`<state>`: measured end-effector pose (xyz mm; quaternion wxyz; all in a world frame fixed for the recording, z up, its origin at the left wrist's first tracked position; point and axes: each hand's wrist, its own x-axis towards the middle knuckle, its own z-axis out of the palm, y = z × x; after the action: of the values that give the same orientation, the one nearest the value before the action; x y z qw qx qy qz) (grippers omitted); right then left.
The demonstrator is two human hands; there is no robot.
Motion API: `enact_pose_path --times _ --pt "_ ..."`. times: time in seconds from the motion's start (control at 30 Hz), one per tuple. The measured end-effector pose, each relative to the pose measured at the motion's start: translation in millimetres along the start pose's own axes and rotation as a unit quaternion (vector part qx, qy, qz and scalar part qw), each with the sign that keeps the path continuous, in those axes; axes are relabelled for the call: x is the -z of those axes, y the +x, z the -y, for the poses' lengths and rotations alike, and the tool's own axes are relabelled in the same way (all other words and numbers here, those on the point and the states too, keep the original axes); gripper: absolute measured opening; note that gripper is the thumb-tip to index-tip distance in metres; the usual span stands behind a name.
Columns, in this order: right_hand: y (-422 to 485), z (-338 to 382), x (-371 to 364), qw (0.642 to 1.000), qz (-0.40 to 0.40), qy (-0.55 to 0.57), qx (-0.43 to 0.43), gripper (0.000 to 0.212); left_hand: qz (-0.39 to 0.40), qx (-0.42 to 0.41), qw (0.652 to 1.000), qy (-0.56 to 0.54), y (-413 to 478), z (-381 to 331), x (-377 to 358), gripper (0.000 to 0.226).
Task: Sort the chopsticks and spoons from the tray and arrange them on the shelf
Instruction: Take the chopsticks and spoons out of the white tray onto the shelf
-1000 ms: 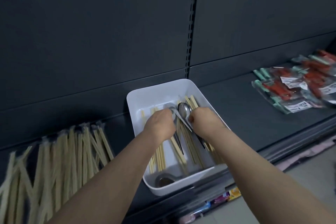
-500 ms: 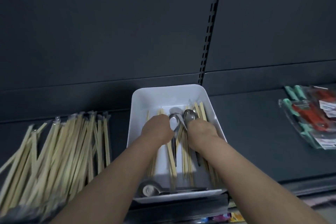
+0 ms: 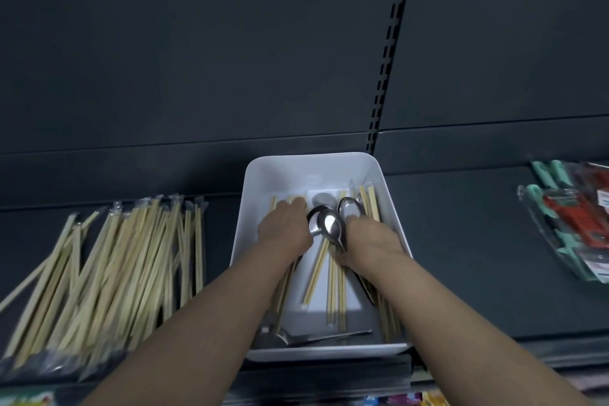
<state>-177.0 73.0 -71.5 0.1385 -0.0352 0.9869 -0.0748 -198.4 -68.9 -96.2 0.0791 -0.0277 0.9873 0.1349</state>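
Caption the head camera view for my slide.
Left hand and right hand hold metal spoons in a white tray of chopsticks, wrapped chopsticks piled alongside.

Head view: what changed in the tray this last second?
A spoon gripped by the right hand has come up beside the left hand, its bowl overlapping a second spoon. Both hands stayed in the white tray; the wrapped chopsticks on the shelf lay unmoved.

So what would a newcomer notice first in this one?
The left hand and right hand meet in the white tray at centre, shiny spoons between them over loose chopsticks. A fan of wrapped chopsticks covers the shelf to the left; red and green packets lie far right.
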Motion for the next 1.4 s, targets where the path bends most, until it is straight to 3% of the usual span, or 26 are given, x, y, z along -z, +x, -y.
enact_pose_path --times 0.07,0.2,0.33,0.47,0.6,0.7,0.8,0.9,1.0,1.07,1.17,1.4 --pt "0 2 -1 1.0 -0.004 -0.009 -0.005 0.032 -0.006 -0.011 1.0 0.001 4 -3 -3 0.035" --pt "-3 3 -1 1.0 0.009 -0.024 -0.018 0.027 -0.008 0.01 1.0 0.016 7 -5 -1 0.011" --pt "-3 5 0 0.999 0.01 -0.038 -0.024 0.026 -0.065 0.051 0.993 -0.085 0 -7 20 0.012" --pt "-2 8 -3 0.999 0.031 -0.031 -0.01 0.027 -0.112 0.044 0.987 -0.109 -6 -4 39 0.01" --pt "-3 9 -3 0.993 0.114 -0.014 0.013 0.02 -0.116 0.046 0.985 -0.12 -16 2 44 0.008" --pt "-7 9 3 0.996 0.089 -0.016 0.019 0.026 -0.106 0.072 0.978 -0.165 -26 9 41 0.015" --pt "-9 14 16 0.999 0.025 0.017 0.025 0.028 -0.106 0.108 0.944 -0.292 -35 18 42 0.012" --pt "-6 28 29 0.989 -0.043 0.131 0.057 0.03 -0.145 0.132 0.884 -0.423 -49 29 54 0.007" --pt "-16 56 40 0.962 -0.075 0.243 0.097 0.024 -0.213 0.147 0.84 -0.478 -69 51 74 0.006" --pt "-27 82 42 0.955 -0.069 0.256 0.133 0.023 -0.244 0.16 0.837 -0.463 -84 77 84 0.011" --pt "-44 131 33 0.959 -0.038 0.227 0.168 0.023 -0.254 0.196 0.84 -0.438 -110 126 94 0.012" --pt "-89 295 -18 0.959 0.004 0.15 0.239 0.033 -0.24 0.302 0.807 -0.447 -202 283 97 0.025"
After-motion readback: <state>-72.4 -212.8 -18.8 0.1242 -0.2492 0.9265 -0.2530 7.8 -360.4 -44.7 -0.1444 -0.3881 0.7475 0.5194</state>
